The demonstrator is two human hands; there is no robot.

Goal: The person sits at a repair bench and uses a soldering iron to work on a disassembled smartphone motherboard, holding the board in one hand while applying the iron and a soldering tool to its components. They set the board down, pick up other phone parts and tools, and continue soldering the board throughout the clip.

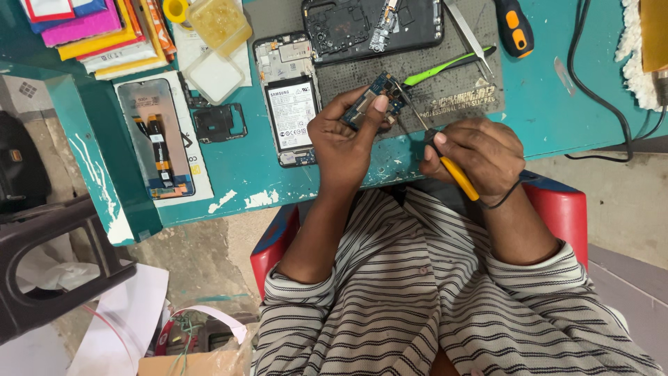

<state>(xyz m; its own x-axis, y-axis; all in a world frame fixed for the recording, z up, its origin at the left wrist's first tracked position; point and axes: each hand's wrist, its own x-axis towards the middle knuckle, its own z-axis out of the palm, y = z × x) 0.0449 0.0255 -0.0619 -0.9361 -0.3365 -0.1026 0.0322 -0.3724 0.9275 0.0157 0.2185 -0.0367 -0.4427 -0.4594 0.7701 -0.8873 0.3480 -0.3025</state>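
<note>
My left hand (343,139) pinches a small blue circuit board (376,97) above the teal workbench (229,163). In my right hand (476,157) is a soldering iron (456,174) with a yellow-and-black handle; its thin metal tip (410,108) reaches up to the board's right end. An opened phone body with its white battery (292,104) lies just left of my left hand. A black phone back frame (372,28) rests on the grey work mat (431,83) beyond the board.
Tweezers (467,35), a green plastic pry tool (445,67) and an orange-black screwdriver (515,26) lie on the mat. A phone screen (154,139) on white paper, a black frame piece (219,123), clear plastic boxes (216,49) and stacked colourful packets (97,31) sit left. Black cables (605,104) trail right.
</note>
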